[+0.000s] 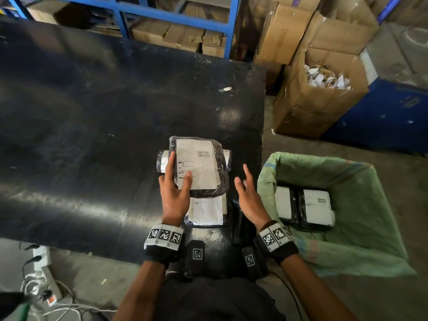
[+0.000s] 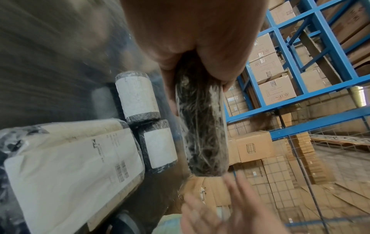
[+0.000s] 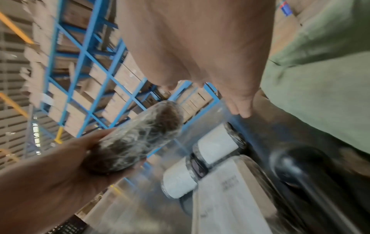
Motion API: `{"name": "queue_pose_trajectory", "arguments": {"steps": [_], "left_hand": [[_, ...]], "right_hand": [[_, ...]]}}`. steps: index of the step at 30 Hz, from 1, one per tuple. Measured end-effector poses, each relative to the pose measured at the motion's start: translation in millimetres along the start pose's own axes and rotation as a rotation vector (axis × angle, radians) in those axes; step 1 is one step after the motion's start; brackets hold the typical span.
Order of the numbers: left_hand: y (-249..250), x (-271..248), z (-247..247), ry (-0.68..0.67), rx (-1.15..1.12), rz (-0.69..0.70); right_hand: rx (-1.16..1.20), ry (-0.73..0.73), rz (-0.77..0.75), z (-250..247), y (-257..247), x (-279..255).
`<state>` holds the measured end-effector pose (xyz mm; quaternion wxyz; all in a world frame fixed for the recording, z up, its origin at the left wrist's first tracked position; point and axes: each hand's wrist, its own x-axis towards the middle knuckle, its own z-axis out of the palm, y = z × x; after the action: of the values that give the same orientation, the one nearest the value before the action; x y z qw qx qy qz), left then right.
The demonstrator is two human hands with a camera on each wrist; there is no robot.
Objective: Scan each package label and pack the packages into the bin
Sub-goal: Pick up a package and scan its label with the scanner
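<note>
My left hand (image 1: 176, 181) holds a dark plastic-wrapped package (image 1: 203, 163) with a white label above the black table (image 1: 92, 112), thumb on the label and fingers under it. The left wrist view shows the held package (image 2: 202, 126) edge-on in the hand. My right hand (image 1: 245, 188) hovers open just right of it, fingers straight, holding nothing. Under the held package lie a flat labelled package (image 1: 207, 213) and two small rolled packages (image 2: 138, 96) (image 2: 158, 147). The green-lined bin (image 1: 347, 251) stands right of the table with two labelled packages (image 1: 317, 206) inside.
A dark handheld device (image 1: 238, 223), perhaps the scanner, lies near the table's front edge by my right wrist. An open cardboard box (image 1: 324, 96) of paper scraps and a blue container (image 1: 382, 112) stand beyond the bin. Blue shelving (image 1: 173, 17) with cartons lines the back.
</note>
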<state>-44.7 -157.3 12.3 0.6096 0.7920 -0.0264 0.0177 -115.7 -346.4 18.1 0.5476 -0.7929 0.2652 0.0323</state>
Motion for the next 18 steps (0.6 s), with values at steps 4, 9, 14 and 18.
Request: {"name": "queue_pose_trajectory", "arguments": {"steps": [4, 9, 14, 18], "left_hand": [[2, 3, 19, -0.087, -0.138, 0.007], [16, 3, 41, -0.15, -0.23, 0.028], [27, 3, 64, -0.2, -0.223, 0.058], [33, -1, 89, -0.283, -0.206, 0.072]], "right_hand": [[0.121, -0.003, -0.159, -3, -32, 2], [0.192, 0.056, -0.267, -10, -38, 2], [0.218, 0.158, -0.266, -31, -28, 3], [0.224, 0.215, -0.275, -55, -19, -3]]}}
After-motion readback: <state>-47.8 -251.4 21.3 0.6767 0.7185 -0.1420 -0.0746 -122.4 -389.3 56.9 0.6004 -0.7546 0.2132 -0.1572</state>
